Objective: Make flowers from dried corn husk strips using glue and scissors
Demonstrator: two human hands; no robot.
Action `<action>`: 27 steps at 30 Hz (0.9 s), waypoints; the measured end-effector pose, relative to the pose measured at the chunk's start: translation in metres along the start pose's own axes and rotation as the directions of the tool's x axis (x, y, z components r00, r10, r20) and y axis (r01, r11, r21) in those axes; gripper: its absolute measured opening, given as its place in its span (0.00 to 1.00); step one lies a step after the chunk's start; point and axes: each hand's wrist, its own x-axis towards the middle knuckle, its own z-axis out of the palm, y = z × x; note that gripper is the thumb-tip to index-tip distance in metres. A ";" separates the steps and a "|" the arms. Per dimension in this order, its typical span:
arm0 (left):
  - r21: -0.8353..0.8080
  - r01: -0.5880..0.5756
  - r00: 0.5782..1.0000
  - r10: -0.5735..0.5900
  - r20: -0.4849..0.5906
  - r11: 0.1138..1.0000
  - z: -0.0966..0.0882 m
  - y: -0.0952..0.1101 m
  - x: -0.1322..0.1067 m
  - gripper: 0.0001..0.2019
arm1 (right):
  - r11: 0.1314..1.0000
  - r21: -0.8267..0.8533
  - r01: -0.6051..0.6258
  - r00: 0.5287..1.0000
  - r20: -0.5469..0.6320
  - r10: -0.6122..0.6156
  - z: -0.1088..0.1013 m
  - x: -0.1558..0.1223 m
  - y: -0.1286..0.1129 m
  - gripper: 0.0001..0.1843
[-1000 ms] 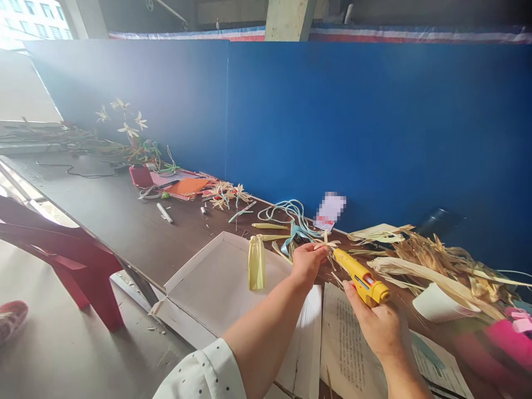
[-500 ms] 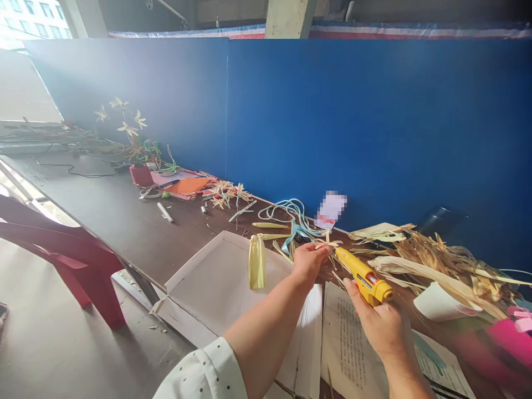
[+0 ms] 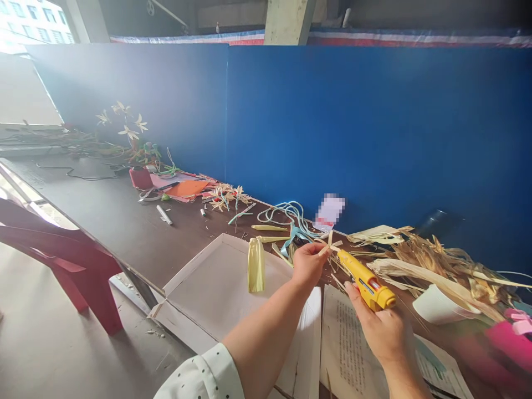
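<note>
My right hand is wrapped round the handle of a yellow glue gun, its nozzle aimed up and left. My left hand pinches a small pale corn-husk flower with narrow petals. The nozzle is at the flower's near side; whether they touch I cannot tell. A folded yellow-green piece of husk lies at the rim of the shallow white box, left of my left hand. Just beyond that hand are a light blue ribbon and rolled yellow husk pieces.
Dried corn husks and a white cup sit at the right. Printed pages lie below my hands. Finished-looking husk flowers and scissors are farther left. A blue panel stands behind; a red chair stands front left.
The view has tilted up very slightly. The flower's petals stand out a little more between my left fingers, and the glue gun remains beside them.
</note>
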 end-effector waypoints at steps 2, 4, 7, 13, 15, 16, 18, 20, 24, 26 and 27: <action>0.020 -0.088 0.996 0.088 -0.014 0.996 0.001 -0.003 0.001 0.12 | 0.999 0.039 0.033 0.999 0.004 -0.033 -0.001 -0.001 0.002 0.19; 0.040 -0.184 0.982 0.185 -0.022 0.982 0.001 -0.007 0.003 0.10 | 0.997 0.069 0.040 0.999 0.015 -0.041 -0.003 -0.002 0.003 0.18; 0.114 -0.312 0.948 0.316 -0.027 0.943 -0.001 -0.010 0.004 0.07 | 0.996 0.087 0.018 1.000 0.017 -0.019 -0.005 -0.003 0.002 0.18; 0.178 -0.387 0.918 0.396 -0.019 0.905 -0.002 -0.007 0.001 0.05 | 0.994 0.111 -0.010 0.999 0.046 0.005 -0.006 -0.004 -0.002 0.19; 0.171 -0.376 0.923 0.384 -0.015 0.911 -0.002 -0.006 0.001 0.05 | 0.993 0.114 -0.014 0.999 0.052 0.008 -0.005 -0.004 -0.002 0.19; 0.165 -0.373 0.925 0.380 -0.011 0.913 -0.001 -0.005 0.000 0.06 | 0.993 0.115 -0.009 0.999 0.052 0.003 -0.005 -0.004 -0.001 0.19; 0.155 -0.374 0.926 0.379 -0.002 0.915 -0.001 -0.004 0.000 0.06 | 0.993 0.115 0.001 0.999 0.050 -0.007 -0.005 -0.004 -0.001 0.19; 0.142 -0.379 0.924 0.382 0.004 0.914 0.000 -0.003 -0.001 0.06 | 0.994 0.111 0.005 0.999 0.050 -0.011 -0.005 -0.003 -0.001 0.19; 0.131 -0.390 0.920 0.391 0.021 0.911 0.000 -0.003 -0.002 0.05 | 0.996 0.089 -0.008 0.999 0.047 0.003 -0.004 -0.004 0.001 0.19; 0.143 -0.387 0.921 0.388 0.025 0.911 0.000 -0.003 -0.002 0.06 | 0.996 0.086 -0.013 0.999 0.042 0.009 -0.004 -0.003 0.001 0.20; 0.149 -0.384 0.923 0.384 0.026 0.911 -0.001 -0.003 -0.002 0.06 | 0.996 0.089 -0.011 0.999 0.044 0.007 -0.004 -0.003 0.001 0.20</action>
